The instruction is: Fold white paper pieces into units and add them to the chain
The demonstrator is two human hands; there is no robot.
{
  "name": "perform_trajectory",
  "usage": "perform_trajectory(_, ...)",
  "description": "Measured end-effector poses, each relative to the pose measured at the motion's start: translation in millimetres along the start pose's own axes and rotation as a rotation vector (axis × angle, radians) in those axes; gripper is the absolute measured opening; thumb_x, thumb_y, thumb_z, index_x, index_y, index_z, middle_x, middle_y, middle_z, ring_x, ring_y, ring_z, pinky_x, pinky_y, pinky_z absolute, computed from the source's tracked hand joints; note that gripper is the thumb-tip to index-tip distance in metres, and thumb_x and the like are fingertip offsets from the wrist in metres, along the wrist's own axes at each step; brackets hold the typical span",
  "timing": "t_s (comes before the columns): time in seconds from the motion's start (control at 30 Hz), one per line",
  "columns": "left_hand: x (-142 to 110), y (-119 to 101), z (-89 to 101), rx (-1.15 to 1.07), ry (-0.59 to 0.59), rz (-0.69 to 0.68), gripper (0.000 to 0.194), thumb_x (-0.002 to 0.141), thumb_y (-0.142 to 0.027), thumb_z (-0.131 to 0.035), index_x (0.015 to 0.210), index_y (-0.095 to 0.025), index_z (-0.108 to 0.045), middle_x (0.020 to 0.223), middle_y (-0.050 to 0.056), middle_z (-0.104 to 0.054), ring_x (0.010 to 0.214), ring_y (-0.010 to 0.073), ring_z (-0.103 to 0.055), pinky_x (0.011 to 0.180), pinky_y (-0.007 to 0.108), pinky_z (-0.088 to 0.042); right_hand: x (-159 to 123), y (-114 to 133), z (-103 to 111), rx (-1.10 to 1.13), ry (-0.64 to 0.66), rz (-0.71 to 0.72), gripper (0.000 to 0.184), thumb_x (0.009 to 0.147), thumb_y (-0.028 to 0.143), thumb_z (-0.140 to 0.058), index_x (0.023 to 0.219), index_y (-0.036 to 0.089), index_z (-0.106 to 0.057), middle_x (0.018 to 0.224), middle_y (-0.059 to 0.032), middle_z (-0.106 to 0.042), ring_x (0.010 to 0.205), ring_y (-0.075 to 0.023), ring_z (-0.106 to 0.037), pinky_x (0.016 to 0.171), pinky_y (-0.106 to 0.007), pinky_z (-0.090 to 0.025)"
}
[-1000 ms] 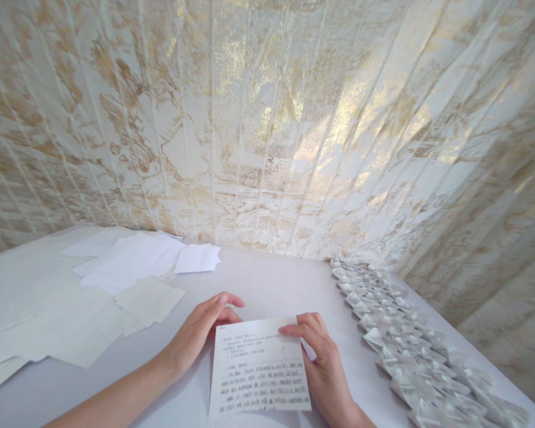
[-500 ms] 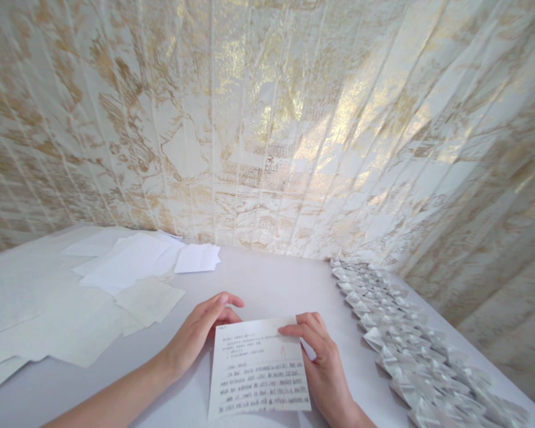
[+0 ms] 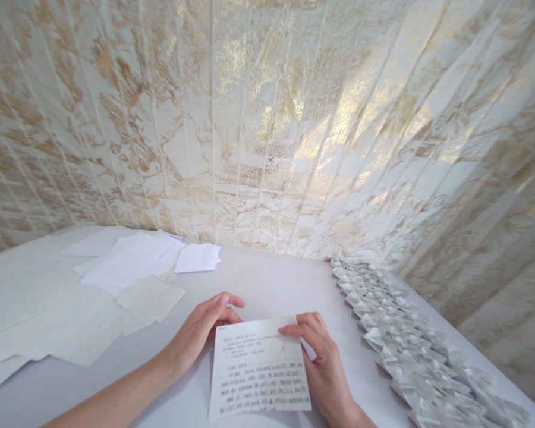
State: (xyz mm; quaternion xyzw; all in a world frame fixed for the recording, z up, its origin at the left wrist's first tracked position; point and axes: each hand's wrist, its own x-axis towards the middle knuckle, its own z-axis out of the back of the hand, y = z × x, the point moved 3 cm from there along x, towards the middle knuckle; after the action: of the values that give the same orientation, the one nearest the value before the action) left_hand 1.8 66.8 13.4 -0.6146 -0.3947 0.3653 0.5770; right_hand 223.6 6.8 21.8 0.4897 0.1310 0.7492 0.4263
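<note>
A sheet of paper with printed and handwritten text lies on the white table right in front of me. My left hand rests at its upper left corner, fingers curled over the edge. At the upper right edge, my right hand pinches the sheet between thumb and fingers. Both hands grip the same paper.
A loose spread of blank white sheets covers the left of the table. Rows of several folded paper pieces run along the right edge. A cream and gold patterned curtain hangs behind the table.
</note>
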Motion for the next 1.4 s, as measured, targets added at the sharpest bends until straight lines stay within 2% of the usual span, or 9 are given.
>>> perform_trajectory(0.47, -0.5, 1.8, 0.1, -0.012, -0.005, 0.01, 0.051, 0.091, -0.067, -0.043, 0.099, -0.019, -0.059, 0.069, 0.002, -0.072, 0.062, 0.0195, -0.06, 0.058, 0.028, -0.04, -0.1, 0.6, -0.3, -0.006, 0.007, 0.005, 0.034, 0.085, -0.001, -0.053, 0.098, 0.027, -0.068, 0.085, -0.0008, -0.058, 0.084, -0.0214, -0.05, 0.071, -0.029, -0.041)
perform_trajectory(0.77, -0.1, 5.5, 2.0, -0.02, 0.003, 0.012, 0.053, 0.091, -0.068, -0.043, 0.1, -0.019, -0.059, 0.069, 0.003, -0.071, 0.062, 0.0212, -0.061, 0.057, 0.029, -0.039, -0.9, -0.8, -1.2, -0.011, 0.017, -0.016, 0.029, 0.088, 0.003, -0.055, 0.097, 0.027, -0.067, 0.084, -0.0006, -0.058, 0.083, -0.0217, -0.05, 0.072, -0.03, -0.041)
perform_trajectory(1.4, 1.7, 4.9, 0.7, -0.003, -0.016, 0.02, 0.051, 0.092, -0.067, -0.041, 0.098, -0.019, -0.059, 0.068, 0.002, -0.069, 0.059, 0.0187, -0.059, 0.055, 0.027, -0.041, -1.6, -3.6, -0.6, -0.007, -0.013, -0.053, 0.03, 0.087, 0.003, -0.055, 0.096, 0.027, -0.07, 0.086, -0.0016, -0.059, 0.086, -0.0225, -0.051, 0.072, -0.031, -0.041)
